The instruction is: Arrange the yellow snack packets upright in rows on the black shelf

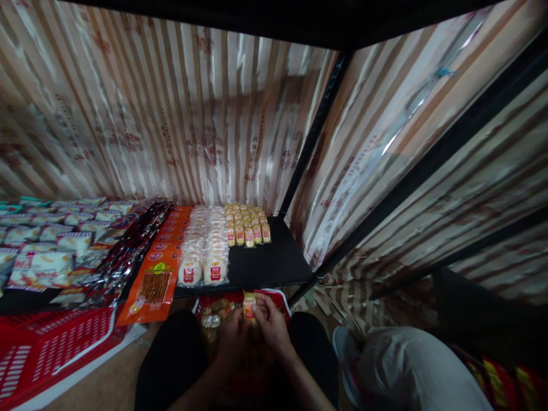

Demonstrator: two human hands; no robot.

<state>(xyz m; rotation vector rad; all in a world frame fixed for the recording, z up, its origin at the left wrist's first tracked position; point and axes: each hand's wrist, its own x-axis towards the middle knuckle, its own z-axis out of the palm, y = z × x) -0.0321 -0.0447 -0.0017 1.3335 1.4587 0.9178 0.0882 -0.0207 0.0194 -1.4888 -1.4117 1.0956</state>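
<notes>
My left hand [233, 337] and my right hand [270, 324] meet low in the middle, over a red basket [280, 297] of small snack packs between my knees. Both hands close around a small yellow snack pack [249, 305], which the right hand's fingers pinch at its top. Just above, the black shelf [274, 260] carries rows of the same yellow packs [247, 225] at the back right.
On the shelf lie round white cakes in clear wrap [205, 245], orange packs [160, 268], dark red packs [124, 251] and white bags [47, 245]. A red basket [47, 348] sits at the lower left. Striped foil sheeting covers the back and right. A black upright post [312, 137] stands beside the shelf.
</notes>
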